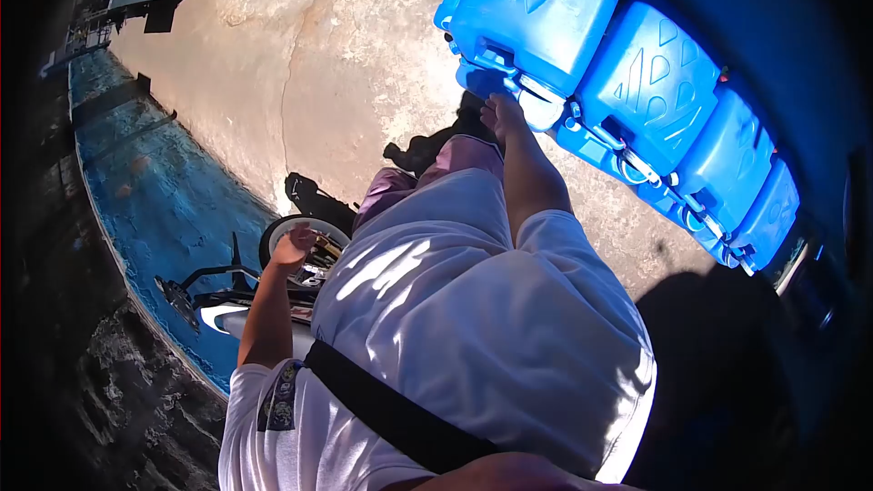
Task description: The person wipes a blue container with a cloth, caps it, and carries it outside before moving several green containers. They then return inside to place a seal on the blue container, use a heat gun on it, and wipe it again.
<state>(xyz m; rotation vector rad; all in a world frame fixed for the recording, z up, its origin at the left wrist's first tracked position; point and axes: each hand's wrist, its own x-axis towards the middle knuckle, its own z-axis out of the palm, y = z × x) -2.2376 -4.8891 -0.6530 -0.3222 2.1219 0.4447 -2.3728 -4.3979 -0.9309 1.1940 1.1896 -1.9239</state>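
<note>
My right hand (501, 117) reaches forward on a stretched arm, with its fingers loosely apart and nothing in them. Just beyond its fingertips stands the nearest blue plastic jug (536, 18), with a dark shadow falling by its lower edge. My left hand (293, 246) hangs at my left side, fingers loosely spread and holding nothing. In this view it overlaps the wheel (270, 235) of a parked motorbike, whose black handlebar (218, 270) sticks out beside my forearm.
More blue jugs (650, 82) stand in a curving row to the right, with taps or handles along their near side. Sunlit concrete (364, 45) spreads ahead. A blue-painted wall (145, 191) runs along the left.
</note>
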